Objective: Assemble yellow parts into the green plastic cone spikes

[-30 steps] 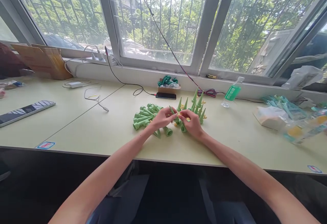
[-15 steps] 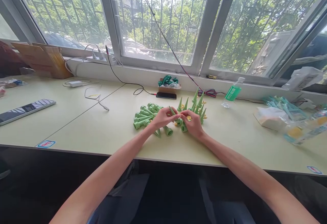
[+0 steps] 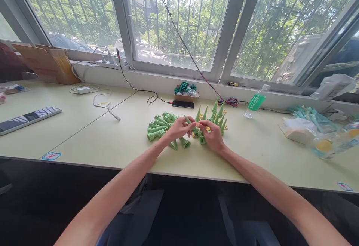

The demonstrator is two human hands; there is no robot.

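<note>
My left hand is closed around a green plastic plant watering spike, whose pointed tip sticks up past the fingers. Right beside it, the fingertips of my right hand pinch at the spike's near end; whatever small part they hold is hidden. To the left lies a pile of green watering spikes, open-ended and without yellow parts showing. Behind my right hand, several green spikes with yellow valves stand point up in a cluster.
A black phone lies behind the spikes, in front of a small box of green and clear bags. To the right stand a water bottle and a tissue pack. A white cable and a tablet-like slab lie left.
Both hands stay together in nearly the same place, with only small finger movements at the spike. The view has shifted very slightly.
</note>
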